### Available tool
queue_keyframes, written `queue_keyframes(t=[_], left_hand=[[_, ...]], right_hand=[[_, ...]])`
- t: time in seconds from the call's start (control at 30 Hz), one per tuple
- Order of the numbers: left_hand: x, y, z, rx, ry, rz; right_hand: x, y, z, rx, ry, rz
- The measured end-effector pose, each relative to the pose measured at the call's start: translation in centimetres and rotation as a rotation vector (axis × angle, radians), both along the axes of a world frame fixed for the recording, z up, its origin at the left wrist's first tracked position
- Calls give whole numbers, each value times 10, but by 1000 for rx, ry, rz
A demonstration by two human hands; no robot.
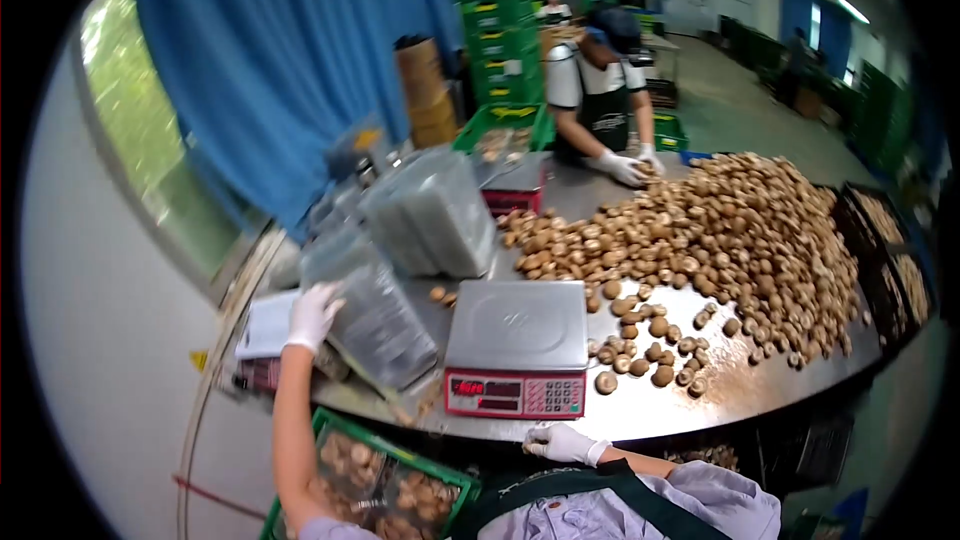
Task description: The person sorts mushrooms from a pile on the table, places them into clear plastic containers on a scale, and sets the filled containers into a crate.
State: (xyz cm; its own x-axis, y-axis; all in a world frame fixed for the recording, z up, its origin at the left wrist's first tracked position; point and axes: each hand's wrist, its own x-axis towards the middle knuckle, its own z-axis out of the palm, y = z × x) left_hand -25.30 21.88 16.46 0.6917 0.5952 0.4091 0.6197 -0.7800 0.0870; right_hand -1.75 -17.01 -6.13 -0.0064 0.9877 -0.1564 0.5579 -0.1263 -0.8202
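My left hand (316, 315), in a white glove, is at the left edge of a stack of clear plastic trays (375, 315), its fingers closed on the rim. My right hand (566, 443), also gloved, rests at the table's front edge with its fingers curled in and nothing visible in them. Just beyond it stands a red digital scale (516, 350) with a bare metal plate and a lit display. Loose brown mushrooms (655, 340) lie to the right of the scale.
A large mushroom heap (740, 240) covers the table's right side. A second tray stack (430, 210) stands behind the first. Across the table, a co-worker (605, 90) handles mushrooms beside another scale (515, 198). A green crate (465, 490) with packed mushrooms sits below my left arm.
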Motion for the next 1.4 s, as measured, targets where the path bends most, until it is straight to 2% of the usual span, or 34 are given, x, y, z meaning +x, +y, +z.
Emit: queue_keyframes(t=[0.07,0.1,0.2,0.33,0.4,0.47,0.5,0.57,0.63,0.7,0.73,0.8,0.87,0.93,0.97,1.0,1.03,1.07,1.13,1.2,1.27,1.33,1.4], left_hand=[[3,10,9,-117,-52,-119],[4,10,16,-144,-11,-107],[8,20,24,-292,96,5],[10,29,20,-448,69,41],[13,29,13,-6,153,59],[20,23,12,-44,127,243],[19,34,9,-21,198,349],[1,83,4,229,85,364],[0,81,54,107,-167,351],[-22,104,72,445,-368,327],[-5,78,85,436,-354,325],[60,-6,104,327,-700,496],[91,-34,70,339,-683,197],[139,-97,24,382,-560,-205],[143,-104,-15,326,-365,-219],[164,-132,-41,171,-313,-341],[171,-147,-68,118,-175,-343],[181,-159,-97,38,-155,-378],[183,-171,-136,-109,255,-319],[189,-181,-159,-122,196,-415],[189,-179,-151,-166,247,-350],[191,-179,-140,-328,319,-315],[201,-180,-135,-341,209,-381]], right_hand=[[12,-18,25,-31,0,-133],[22,-22,6,-39,11,-164],[41,-39,2,-97,68,-244],[57,-55,3,-139,124,-325],[62,-59,-7,-54,139,-335],[69,-58,9,-75,52,-291],[72,-58,6,-24,48,-278],[74,-62,4,26,41,-279],[80,-64,6,13,36,-302],[84,-73,12,-39,44,-317],[88,-77,17,-61,44,-330],[96,-84,20,-129,47,-321],[104,-93,19,-157,77,-352],[111,-102,1,-125,62,-400],[116,-106,2,-127,70,-411],[121,-111,4,-128,76,-423],[126,-116,6,-122,107,-452],[131,-120,3,-123,112,-448],[141,-130,-1,-96,113,-483],[153,-138,-1,-89,102,-484],[169,-143,8,-107,121,-547],[187,-146,-4,8,74,-609],[208,-143,-3,32,-8,-685]])
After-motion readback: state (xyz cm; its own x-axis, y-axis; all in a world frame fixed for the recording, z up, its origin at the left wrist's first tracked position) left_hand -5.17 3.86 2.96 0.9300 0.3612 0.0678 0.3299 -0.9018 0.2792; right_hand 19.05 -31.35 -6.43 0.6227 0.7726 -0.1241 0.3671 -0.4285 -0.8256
